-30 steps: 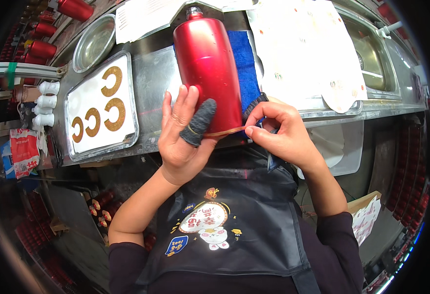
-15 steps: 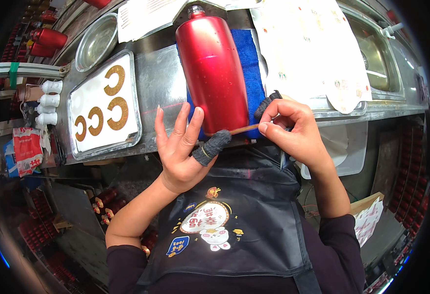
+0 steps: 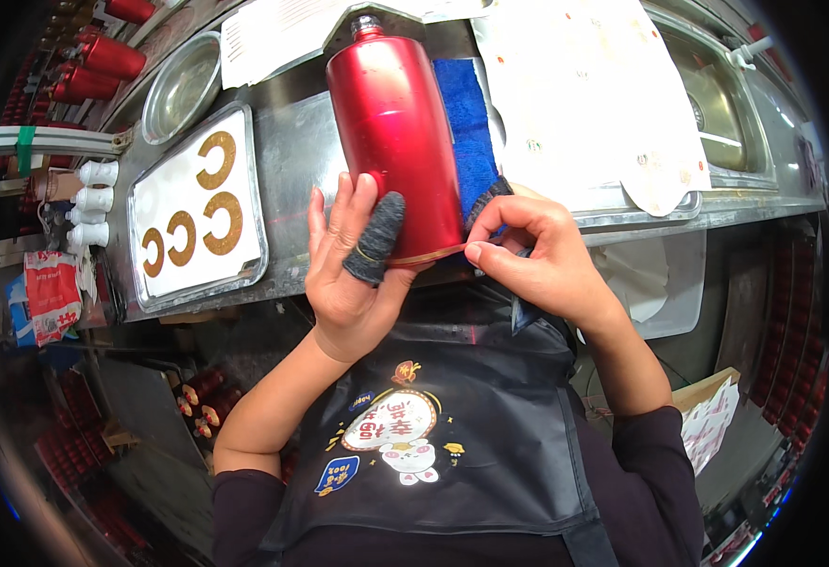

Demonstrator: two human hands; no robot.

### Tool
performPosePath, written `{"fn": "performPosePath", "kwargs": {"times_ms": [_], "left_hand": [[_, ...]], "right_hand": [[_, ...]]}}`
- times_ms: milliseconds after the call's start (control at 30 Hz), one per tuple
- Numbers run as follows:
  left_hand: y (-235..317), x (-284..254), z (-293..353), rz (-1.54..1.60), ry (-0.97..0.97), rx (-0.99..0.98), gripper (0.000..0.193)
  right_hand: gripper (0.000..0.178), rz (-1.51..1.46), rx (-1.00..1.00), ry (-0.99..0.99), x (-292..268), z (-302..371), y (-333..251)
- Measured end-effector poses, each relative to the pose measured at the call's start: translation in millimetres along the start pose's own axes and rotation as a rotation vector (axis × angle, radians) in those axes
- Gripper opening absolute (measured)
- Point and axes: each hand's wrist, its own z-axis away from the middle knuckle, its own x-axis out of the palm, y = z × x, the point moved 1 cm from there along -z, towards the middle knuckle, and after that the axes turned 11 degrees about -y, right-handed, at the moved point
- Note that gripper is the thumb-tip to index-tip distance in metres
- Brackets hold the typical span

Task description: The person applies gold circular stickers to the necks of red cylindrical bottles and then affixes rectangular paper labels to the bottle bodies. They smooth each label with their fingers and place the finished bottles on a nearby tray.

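A red bottle with a dark threaded neck lies on its side, its base toward me. Round the lower left corner of this bottle my left hand is closed, fingers along the side and thumb near the base; a grey cloth cover sits on its index finger. A thin gold-brown strip runs along the base edge. My right hand pinches the strip's right end between thumb and index finger; dark cloth shows on another of its fingers. A blue towel lies under the bottle.
To the left, a metal tray holds several gold C-shaped pieces on white backing. Beyond it stands a metal bowl. A white printed sheet spreads at the right, beside a sink. The metal counter's front edge runs near my hands.
My left hand has moved from spread fingers at the strip to closing against the bottle's corner. My right hand has shifted left with the strip, which now lies against the base edge.
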Motion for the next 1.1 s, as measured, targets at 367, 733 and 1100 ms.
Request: {"fn": "performPosePath", "kwargs": {"times_ms": [367, 733, 1100], "left_hand": [[-3.6, -10.9, 40.6, -0.066, -0.174, -0.017, 0.043], [11.0, -16.8, 5.3, -0.301, -0.115, 0.200, 0.031], [-0.8, 2.1, 0.1, -0.053, 0.028, 0.041, 0.062]], "right_hand": [[0.010, -0.077, 0.030, 0.037, -7.3, 12.8, -21.3], [0.009, -0.042, 0.044, 0.035, -6.7, 4.5, -5.3], [0.008, -0.056, 0.046, 0.025, 3.3, 0.1, -3.9]]}}
